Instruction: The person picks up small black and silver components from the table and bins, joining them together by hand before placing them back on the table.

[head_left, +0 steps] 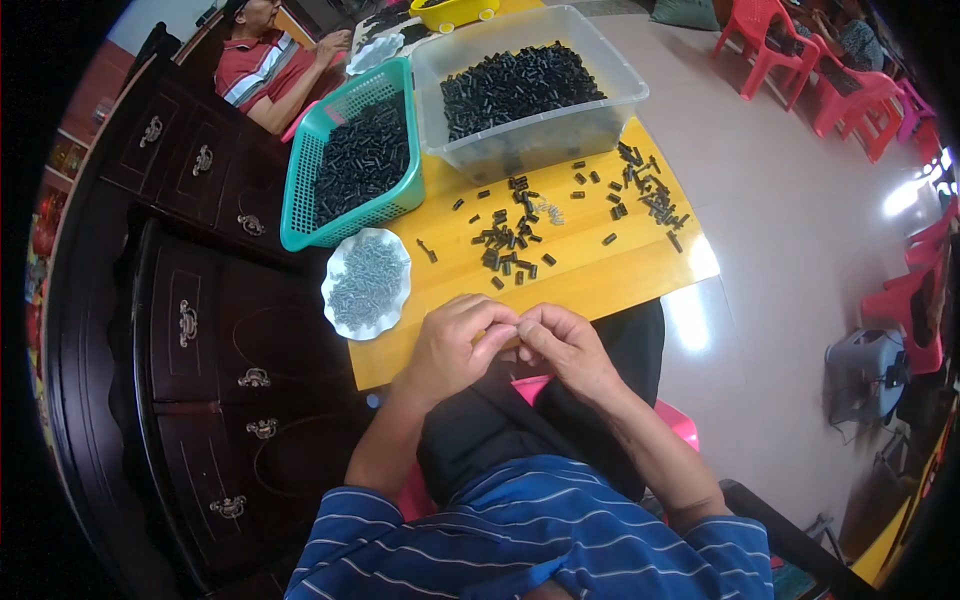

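Note:
At the table's near edge my left hand [462, 345] and my right hand [562, 348] meet, thumbs and fingertips pinched together. Whatever lies between the fingers is hidden or too small to name. Beyond them, small black cylindrical parts [507, 240] are scattered on the yellow wooden table [620, 280]. A few small pale pieces [550, 212] lie among those parts. Left of my hands, a white scalloped plate [333, 312] holds many thin silvery metal pins or screws [368, 282].
Behind the plate stands a green plastic basket [292, 215] full of black parts; a clear plastic bin [530, 140] of similar parts is beside it. More black parts [650, 190] lie at the table's right. Dark wooden cabinets [190, 320] flank the left. Across the table sits another person [265, 70].

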The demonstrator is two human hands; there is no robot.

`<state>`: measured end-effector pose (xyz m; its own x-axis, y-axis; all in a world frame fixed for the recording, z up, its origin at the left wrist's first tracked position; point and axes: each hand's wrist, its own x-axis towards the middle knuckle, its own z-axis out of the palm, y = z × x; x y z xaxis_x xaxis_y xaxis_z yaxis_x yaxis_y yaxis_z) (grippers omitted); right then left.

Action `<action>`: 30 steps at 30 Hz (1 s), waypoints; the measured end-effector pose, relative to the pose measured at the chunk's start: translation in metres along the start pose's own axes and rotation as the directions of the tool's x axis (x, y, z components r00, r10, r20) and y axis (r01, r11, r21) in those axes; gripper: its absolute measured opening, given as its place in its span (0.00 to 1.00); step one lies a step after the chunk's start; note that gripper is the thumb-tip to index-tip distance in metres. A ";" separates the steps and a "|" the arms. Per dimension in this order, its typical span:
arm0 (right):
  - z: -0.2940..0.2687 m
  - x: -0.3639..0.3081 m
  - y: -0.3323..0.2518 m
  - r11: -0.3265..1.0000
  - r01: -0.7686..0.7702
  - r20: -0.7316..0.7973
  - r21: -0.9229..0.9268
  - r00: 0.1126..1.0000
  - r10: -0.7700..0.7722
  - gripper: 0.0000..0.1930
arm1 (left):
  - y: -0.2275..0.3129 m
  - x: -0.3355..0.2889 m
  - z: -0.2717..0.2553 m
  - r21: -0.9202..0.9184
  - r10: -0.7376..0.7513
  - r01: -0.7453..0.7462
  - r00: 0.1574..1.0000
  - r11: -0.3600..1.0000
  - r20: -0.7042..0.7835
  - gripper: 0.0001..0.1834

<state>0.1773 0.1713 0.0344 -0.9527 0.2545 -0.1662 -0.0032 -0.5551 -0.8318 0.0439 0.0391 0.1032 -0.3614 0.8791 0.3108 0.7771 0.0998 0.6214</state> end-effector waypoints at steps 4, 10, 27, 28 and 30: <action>-0.002 -0.001 -0.002 1.000 -0.004 0.024 0.016 1.000 0.004 0.08 | 0.000 -0.001 0.001 -0.111 -0.049 0.048 0.999 0.993 -0.006 0.04; 0.003 0.001 0.007 0.963 0.150 -0.088 -0.224 0.981 -0.174 0.07 | 0.001 -0.005 0.006 -0.159 -0.165 0.164 0.986 0.974 0.009 0.04; 0.000 -0.002 -0.010 0.994 0.031 -0.089 -0.103 0.995 -0.040 0.06 | 0.000 -0.005 0.017 -0.215 -0.185 0.188 0.982 0.958 0.036 0.07; -0.002 -0.001 -0.013 0.999 0.011 -0.067 -0.053 0.998 -0.014 0.06 | -0.002 -0.004 0.018 -0.202 -0.119 0.120 0.993 0.972 0.016 0.06; -0.003 0.000 -0.016 1.000 -0.011 -0.042 -0.003 0.999 0.011 0.06 | -0.004 -0.003 0.018 -0.187 -0.053 0.052 0.999 0.981 -0.004 0.06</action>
<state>0.1786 0.1826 0.0466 -0.9391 0.2814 -0.1971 0.0080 -0.5557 -0.8314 0.0508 0.0444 0.0869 -0.4046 0.8705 0.2804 0.6476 0.0562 0.7599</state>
